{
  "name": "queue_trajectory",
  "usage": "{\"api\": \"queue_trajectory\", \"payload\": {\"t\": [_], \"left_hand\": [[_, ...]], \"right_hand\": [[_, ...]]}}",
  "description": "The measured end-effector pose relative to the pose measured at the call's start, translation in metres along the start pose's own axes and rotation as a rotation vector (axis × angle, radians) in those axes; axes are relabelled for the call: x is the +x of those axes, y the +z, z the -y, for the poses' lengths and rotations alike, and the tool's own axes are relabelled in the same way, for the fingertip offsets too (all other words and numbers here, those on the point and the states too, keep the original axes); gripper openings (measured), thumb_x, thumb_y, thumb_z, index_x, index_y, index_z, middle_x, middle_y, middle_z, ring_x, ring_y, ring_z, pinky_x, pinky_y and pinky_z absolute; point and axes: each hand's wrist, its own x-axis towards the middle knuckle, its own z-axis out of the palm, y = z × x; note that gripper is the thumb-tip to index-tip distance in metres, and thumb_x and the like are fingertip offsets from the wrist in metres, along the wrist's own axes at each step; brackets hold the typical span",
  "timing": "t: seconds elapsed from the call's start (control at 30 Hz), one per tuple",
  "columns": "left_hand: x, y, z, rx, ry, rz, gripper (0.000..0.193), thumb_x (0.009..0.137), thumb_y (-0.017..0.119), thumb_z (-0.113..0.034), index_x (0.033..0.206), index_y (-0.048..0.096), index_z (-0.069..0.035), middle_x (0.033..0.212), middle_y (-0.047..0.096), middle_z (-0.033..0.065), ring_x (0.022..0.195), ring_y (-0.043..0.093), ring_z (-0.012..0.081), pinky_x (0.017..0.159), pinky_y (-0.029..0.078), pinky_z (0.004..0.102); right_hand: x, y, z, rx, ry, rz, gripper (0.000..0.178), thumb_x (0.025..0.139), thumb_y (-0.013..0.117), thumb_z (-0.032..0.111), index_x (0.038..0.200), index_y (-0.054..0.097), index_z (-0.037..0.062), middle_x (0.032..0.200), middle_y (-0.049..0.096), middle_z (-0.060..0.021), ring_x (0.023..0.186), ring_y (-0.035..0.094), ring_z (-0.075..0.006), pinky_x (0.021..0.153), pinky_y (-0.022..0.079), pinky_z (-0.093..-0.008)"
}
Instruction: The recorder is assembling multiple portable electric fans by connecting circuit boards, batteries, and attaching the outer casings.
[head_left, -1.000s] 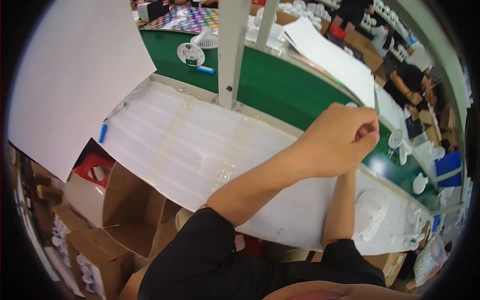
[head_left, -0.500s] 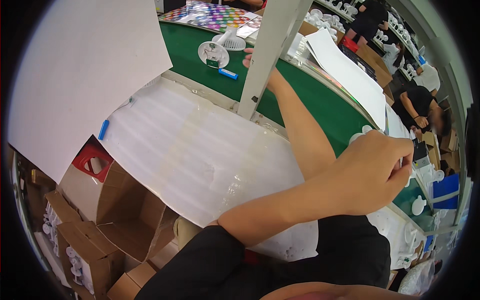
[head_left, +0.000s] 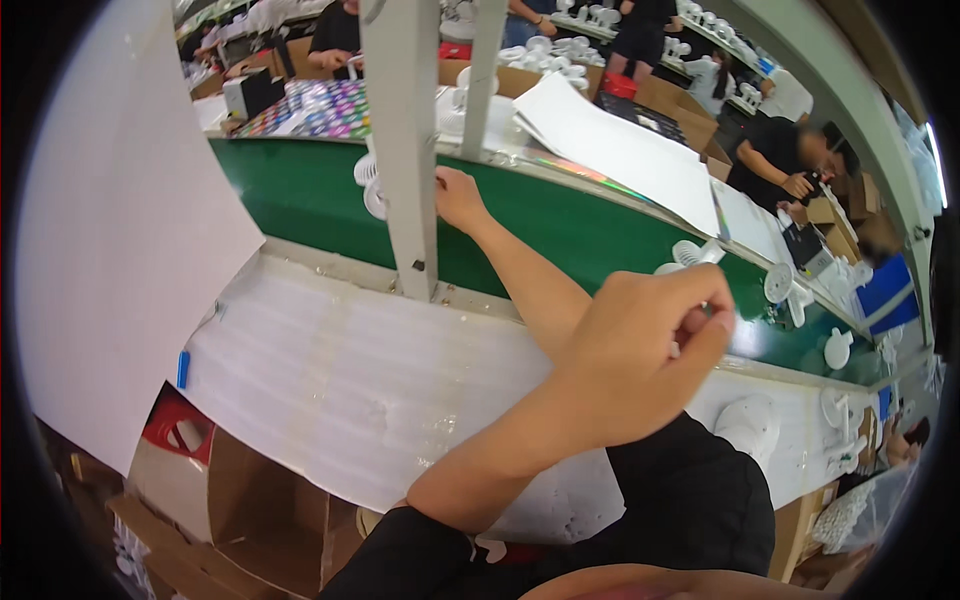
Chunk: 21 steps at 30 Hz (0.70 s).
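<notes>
My forearms cross, the left one over the right. My left hand (head_left: 650,355) is held up at the right, above the work surface, with its fingers curled in. A small pale bit shows between the fingers, too little to name. My right hand (head_left: 460,200) reaches over the green conveyor belt (head_left: 300,185) to the grey post (head_left: 402,160), which hides its fingertips. Just left of the post, a white fan (head_left: 374,198) is partly covered by it. Whether the right hand touches the fan cannot be seen.
A large white panel (head_left: 120,220) stands at the left. Beside it, a blue cylindrical battery (head_left: 183,369) lies on the white-covered bench (head_left: 340,390). An open cardboard box (head_left: 262,510) is below. More white fans (head_left: 838,348) are at right; other people work across the belt.
The view has turned, shifting the scene. The fan has passed behind the post from my view, and its circuit board and blue battery no longer show. My left hand stays curled.
</notes>
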Motion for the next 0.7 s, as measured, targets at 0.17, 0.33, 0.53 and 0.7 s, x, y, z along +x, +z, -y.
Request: {"api": "queue_trajectory", "payload": {"t": [0.17,0.33,0.53,0.7], "left_hand": [[0.002,0.001,-0.003,-0.021,-0.022,-0.038,0.008,0.084,0.055,0.001,0.087,0.062,-0.001,0.077,0.061,0.0052,0.065,0.056,0.0129,0.066,0.045,0.0233],[0.005,-0.015,0.016,0.221,0.023,-0.257,0.006,0.087,0.057,-0.003,0.086,0.062,0.000,0.079,0.061,0.0058,0.074,0.054,0.0132,0.072,0.045,0.0243],[0.012,-0.015,0.079,0.887,-0.017,-0.407,0.024,0.087,0.063,-0.010,0.109,0.059,-0.001,0.099,0.062,0.0114,0.093,0.057,0.0232,0.085,0.047,0.0328],[0.019,-0.006,0.097,0.851,-0.105,-0.409,0.039,0.083,0.069,-0.013,0.118,0.056,-0.003,0.109,0.061,0.0132,0.099,0.057,0.0270,0.090,0.047,0.0356]], "right_hand": [[-0.073,-0.109,0.039,0.279,0.219,-0.130,0.020,0.095,0.053,0.015,0.085,0.064,0.0011,0.064,0.060,-0.0084,0.050,0.052,-0.0196,0.054,0.045,-0.0337],[-0.159,-0.191,0.095,0.179,0.416,-0.381,0.023,0.096,0.051,0.014,0.081,0.061,0.0006,0.062,0.056,-0.0071,0.047,0.048,-0.0171,0.049,0.042,-0.0318],[-0.207,-0.247,0.132,0.445,0.747,-0.426,0.023,0.096,0.049,0.013,0.079,0.059,0.0006,0.062,0.056,-0.0060,0.047,0.047,-0.0146,0.045,0.040,-0.0292],[-0.199,-0.280,0.140,0.509,0.805,-0.243,0.019,0.095,0.052,0.014,0.085,0.061,-0.0001,0.064,0.058,-0.0056,0.050,0.051,-0.0125,0.047,0.040,-0.0262]]}}
